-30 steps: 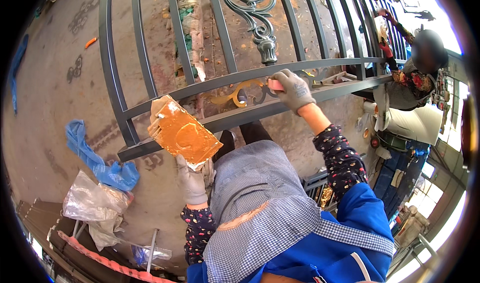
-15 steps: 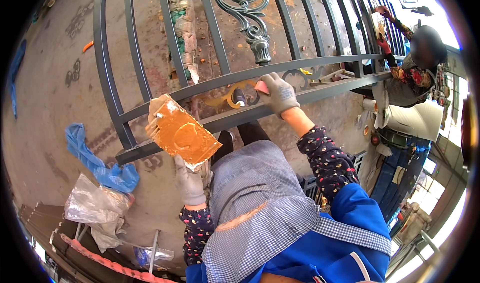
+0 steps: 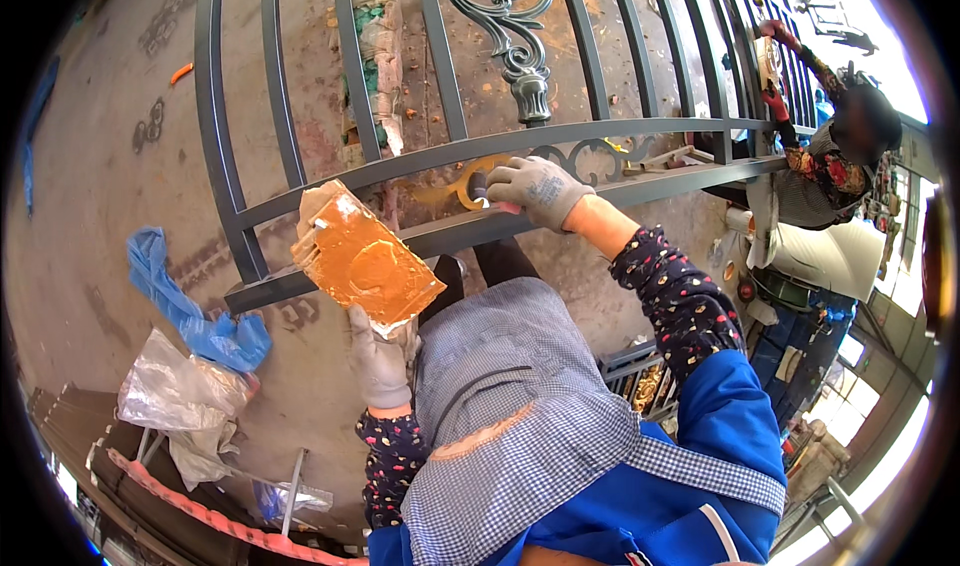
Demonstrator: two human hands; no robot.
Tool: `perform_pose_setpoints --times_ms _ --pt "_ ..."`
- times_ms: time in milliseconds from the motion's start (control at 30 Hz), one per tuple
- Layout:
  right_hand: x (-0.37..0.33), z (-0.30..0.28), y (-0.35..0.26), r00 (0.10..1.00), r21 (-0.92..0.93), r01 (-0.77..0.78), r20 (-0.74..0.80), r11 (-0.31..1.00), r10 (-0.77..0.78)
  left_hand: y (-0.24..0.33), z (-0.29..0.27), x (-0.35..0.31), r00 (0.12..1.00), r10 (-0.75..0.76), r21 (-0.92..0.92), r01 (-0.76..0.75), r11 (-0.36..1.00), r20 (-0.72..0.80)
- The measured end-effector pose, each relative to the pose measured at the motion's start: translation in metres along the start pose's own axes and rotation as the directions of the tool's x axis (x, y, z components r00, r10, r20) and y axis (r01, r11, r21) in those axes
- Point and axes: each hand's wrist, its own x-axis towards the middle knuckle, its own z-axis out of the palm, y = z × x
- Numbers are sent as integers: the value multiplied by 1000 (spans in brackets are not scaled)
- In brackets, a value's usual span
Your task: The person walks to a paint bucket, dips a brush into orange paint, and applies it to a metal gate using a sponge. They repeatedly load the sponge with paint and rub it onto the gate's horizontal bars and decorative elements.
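A grey work glove covers my left hand, which grips the lower edge of a cardboard piece smeared with orange-gold paste. Closed around a small pink pad, my gloved right hand is at the lower rails of a dark grey metal railing. The hand hides most of the pad. Left of its fingers is a scroll ornament between the two rails, partly gold-coloured; whether the pad touches it I cannot tell. A cast ornament rises above the upper rail, among upright bars.
At the far right another person in red gloves works at the railing. Blue plastic and a clear plastic bag lie on the left. A wrapped support runs beneath the bars. Below right stands another railing piece.
My right hand has moved left and slightly down toward the scroll ornament, its pink pad now mostly hidden. My left hand keeps the cardboard in nearly the same place.
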Motion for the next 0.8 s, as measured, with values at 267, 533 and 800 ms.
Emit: perform_pose_setpoints --times_ms 267,533,800 --pt "-6 -14 17 965 -177 197 207 964 -159 -11 11 -1 982 76 -25 -82 996 -171" --pt "7 -1 19 974 -115 204 121 972 -190 -23 -13 -5 998 37 -110 -43 993 -51" --pt "-9 -8 38 993 -175 111 63 978 -101 -35 -26 -9 996 -74 -196 63 979 -45"
